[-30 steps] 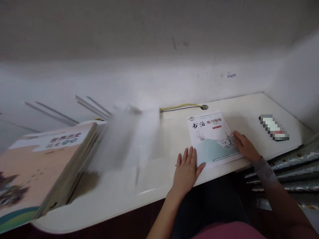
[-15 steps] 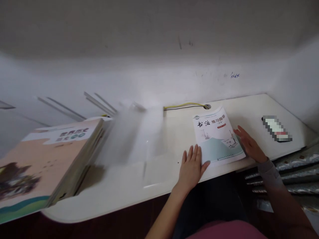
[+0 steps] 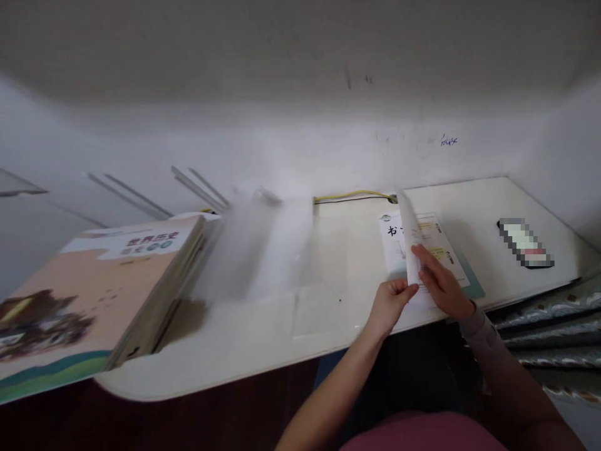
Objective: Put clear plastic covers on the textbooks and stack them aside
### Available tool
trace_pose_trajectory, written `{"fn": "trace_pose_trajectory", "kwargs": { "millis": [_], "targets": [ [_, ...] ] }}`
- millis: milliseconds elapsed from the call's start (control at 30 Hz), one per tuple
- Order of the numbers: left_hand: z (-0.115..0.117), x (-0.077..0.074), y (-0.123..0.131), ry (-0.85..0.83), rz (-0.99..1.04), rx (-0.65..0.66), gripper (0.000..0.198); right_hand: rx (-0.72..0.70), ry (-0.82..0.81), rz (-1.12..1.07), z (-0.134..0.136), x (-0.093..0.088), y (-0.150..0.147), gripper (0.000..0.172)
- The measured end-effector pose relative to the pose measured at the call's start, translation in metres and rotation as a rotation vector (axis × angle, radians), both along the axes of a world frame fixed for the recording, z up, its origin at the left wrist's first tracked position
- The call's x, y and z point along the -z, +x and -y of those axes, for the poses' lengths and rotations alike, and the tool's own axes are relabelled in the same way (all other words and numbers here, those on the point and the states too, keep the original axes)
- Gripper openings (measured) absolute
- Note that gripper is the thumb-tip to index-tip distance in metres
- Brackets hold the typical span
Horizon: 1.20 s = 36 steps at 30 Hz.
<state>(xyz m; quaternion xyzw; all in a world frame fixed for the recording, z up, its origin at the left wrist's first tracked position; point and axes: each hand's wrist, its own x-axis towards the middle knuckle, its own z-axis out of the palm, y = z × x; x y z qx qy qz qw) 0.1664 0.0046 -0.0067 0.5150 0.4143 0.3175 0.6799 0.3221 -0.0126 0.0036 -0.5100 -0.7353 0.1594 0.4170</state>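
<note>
Calligraphy workbook (image 3: 434, 241) lies partly open near the white desk's (image 3: 479, 225) front edge. Left hand (image 3: 390, 305) pinches the curled cover's (image 3: 409, 228) lower end, seemingly steadying it; right hand's (image 3: 444, 289) fingers, slightly parted, rest against it, likely for control.

Passage between booklet (image 3: 434, 233) and phone (image 3: 523, 243) (book stack (image 3: 107, 275) bars left).

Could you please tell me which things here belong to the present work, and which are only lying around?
In use:
- booklet, its front leaf lifted
- left hand and right hand, both at that leaf

Apparently just lying around:
- phone
- books
- yellow cable
- translucent sheet, untouched; its role is unclear
</note>
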Motion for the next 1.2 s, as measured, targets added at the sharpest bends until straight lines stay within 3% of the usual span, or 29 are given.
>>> {"fn": "trace_pose_trajectory", "kwargs": {
  "millis": [100,233,367,500,633,733,867,1033,1200],
  "targets": [
    [-0.004,0.004,0.008,-0.070,0.038,-0.042,0.042,0.113,0.047,0.011,0.005,-0.007,0.004,0.050],
    [-0.006,0.003,0.020,-0.030,0.045,-0.041,0.043,0.243,0.174,0.051,0.019,-0.023,0.008,0.050],
    [-0.008,0.000,0.033,0.158,-0.119,-0.037,0.049,0.292,0.311,0.143,0.035,-0.038,0.007,0.053],
    [-0.008,0.000,0.029,0.387,-0.319,-0.043,0.032,0.221,0.366,0.317,0.027,-0.037,0.013,0.055],
    [-0.007,0.000,0.002,0.526,-0.495,-0.049,0.057,0.038,0.226,0.518,-0.007,-0.019,0.016,0.050],
    [-0.009,0.004,-0.032,0.718,-0.615,-0.152,0.055,-0.092,0.098,0.645,-0.030,-0.005,0.004,0.053],
    [-0.008,0.021,-0.081,0.966,-0.816,-0.340,0.046,-0.178,0.075,0.727,-0.042,0.005,-0.026,0.050],
    [0.001,0.043,-0.119,0.879,-0.931,-0.319,0.054,-0.151,0.083,0.795,-0.041,0.005,-0.063,0.046],
    [0.009,0.041,-0.127,0.782,-0.823,-0.311,0.065,-0.110,0.064,0.829,-0.041,0.002,-0.087,0.043]
  ]
}}
